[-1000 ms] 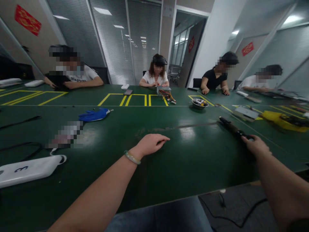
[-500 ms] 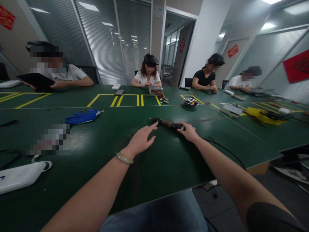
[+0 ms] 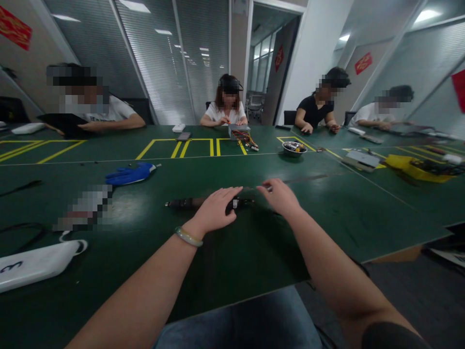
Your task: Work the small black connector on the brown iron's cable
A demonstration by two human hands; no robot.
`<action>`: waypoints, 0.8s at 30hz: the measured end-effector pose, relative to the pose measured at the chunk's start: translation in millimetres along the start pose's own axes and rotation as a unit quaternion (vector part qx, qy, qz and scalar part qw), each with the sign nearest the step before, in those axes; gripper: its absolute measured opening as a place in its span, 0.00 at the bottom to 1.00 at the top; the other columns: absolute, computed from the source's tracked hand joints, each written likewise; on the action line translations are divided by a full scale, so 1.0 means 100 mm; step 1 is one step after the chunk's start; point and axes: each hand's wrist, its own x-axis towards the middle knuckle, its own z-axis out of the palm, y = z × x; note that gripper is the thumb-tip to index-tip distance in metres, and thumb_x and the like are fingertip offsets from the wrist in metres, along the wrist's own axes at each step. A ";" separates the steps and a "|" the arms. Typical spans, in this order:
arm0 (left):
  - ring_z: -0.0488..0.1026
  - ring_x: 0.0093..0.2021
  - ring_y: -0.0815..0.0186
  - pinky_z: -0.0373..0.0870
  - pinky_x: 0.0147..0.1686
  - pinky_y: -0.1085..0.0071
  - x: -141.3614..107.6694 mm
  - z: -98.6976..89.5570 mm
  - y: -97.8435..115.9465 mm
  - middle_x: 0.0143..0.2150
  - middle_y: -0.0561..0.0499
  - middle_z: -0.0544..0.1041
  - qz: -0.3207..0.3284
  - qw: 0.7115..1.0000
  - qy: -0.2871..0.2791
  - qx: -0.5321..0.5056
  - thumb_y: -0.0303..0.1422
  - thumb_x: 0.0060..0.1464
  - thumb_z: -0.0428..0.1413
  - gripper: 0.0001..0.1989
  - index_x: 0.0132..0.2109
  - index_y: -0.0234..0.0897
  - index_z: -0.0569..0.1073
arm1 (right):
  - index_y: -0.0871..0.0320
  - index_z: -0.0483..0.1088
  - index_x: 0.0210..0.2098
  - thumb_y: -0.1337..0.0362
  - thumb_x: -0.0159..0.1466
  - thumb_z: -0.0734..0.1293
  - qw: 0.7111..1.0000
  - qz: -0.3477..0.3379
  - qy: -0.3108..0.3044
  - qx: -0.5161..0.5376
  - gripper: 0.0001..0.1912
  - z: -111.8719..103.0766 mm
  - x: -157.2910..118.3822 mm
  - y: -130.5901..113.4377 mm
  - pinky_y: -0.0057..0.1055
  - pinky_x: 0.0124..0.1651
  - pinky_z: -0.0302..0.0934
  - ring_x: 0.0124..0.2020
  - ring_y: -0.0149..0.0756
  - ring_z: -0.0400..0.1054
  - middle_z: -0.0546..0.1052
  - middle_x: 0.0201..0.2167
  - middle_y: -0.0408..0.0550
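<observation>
A black corded electric screwdriver (image 3: 181, 203) lies sideways on the green table (image 3: 119, 271), its tip pointing left. My left hand (image 3: 218, 206) is laid over its rear part, with the fingers on the far side and the thumb on the near side in a loose hold. A small white label shows between finger and thumb. Just right of the tool's rear end, my right hand (image 3: 281, 198) is closed in a pinch. Something small and shiny shows at its fingertips, too blurred to name.
Left of my hands lie a blue glove (image 3: 131, 174), a blurred-out device (image 3: 87, 208) and a white power bank (image 3: 36, 266). Ahead stand a metal bowl (image 3: 294, 149) of small parts and a grey box with wires (image 3: 240, 131). Several people sit across the table.
The screwdriver has shifted left and now lies under my left hand. My right hand has let go of its rear end and pinches just right of it. The view has turned slightly left.
</observation>
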 end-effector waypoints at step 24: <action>0.69 0.49 0.56 0.69 0.48 0.57 0.11 0.17 0.01 0.51 0.46 0.69 0.026 0.996 -0.068 0.056 0.34 0.57 0.51 0.17 0.53 0.47 0.71 | 0.54 0.74 0.37 0.62 0.61 0.71 0.992 0.015 -0.125 0.031 0.05 0.11 0.22 0.34 0.25 0.32 0.55 0.35 0.34 0.68 0.76 0.35 0.43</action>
